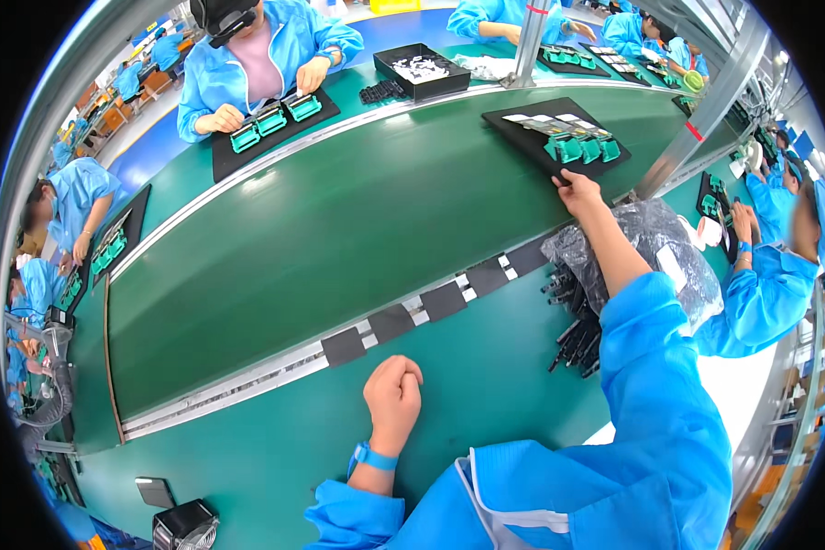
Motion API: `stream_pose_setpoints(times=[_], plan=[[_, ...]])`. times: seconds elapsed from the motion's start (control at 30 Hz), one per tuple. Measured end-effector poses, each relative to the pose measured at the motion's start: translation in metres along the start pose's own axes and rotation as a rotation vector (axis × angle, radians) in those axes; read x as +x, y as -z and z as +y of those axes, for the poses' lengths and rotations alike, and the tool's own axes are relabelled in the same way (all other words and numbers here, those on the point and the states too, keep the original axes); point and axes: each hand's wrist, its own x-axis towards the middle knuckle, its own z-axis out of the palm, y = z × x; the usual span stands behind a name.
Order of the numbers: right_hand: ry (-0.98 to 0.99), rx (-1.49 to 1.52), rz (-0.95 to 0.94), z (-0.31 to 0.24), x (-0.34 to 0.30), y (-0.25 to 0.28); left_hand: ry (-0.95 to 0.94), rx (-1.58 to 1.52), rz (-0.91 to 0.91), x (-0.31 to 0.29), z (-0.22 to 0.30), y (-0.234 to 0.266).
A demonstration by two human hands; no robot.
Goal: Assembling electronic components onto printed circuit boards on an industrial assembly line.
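Observation:
My right hand reaches over the green conveyor belt and grips the near edge of a black tray. Several green plastic parts lie on that tray, with flat white-and-dark pieces beside them. The thumb is on top of the edge; the fingers beneath are partly hidden. Closed into a loose fist, my left hand is above the green worktable on the near side of the belt. No object shows in it. A blue band circles that wrist.
A clear plastic bag and black strip-like parts lie by my right arm. A metal post stands beyond it. Across the belt, a co-worker handles green parts on another tray. A black bin holds white pieces.

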Motion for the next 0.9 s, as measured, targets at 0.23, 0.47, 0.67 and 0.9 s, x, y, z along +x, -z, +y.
stream_pose_setpoints(times=[0.23,0.47,0.67,0.9], plan=[[-0.152,-0.23,-0.386,0.022,-0.199,-0.014,0.028,-0.119,0.057,-0.006,-0.016,0.005],[-0.253,-0.882,-1.052,-0.011,-0.259,0.045,-0.074,-0.28,0.502,0.003,-0.033,0.054],[-0.166,-1.201,-1.621,-0.028,-0.242,0.032,-0.018,0.312,0.356,0.015,-0.052,0.083],[0.531,-1.133,-1.061,0.052,-0.223,0.025,-0.026,0.743,0.212,-0.005,-0.061,0.096]])
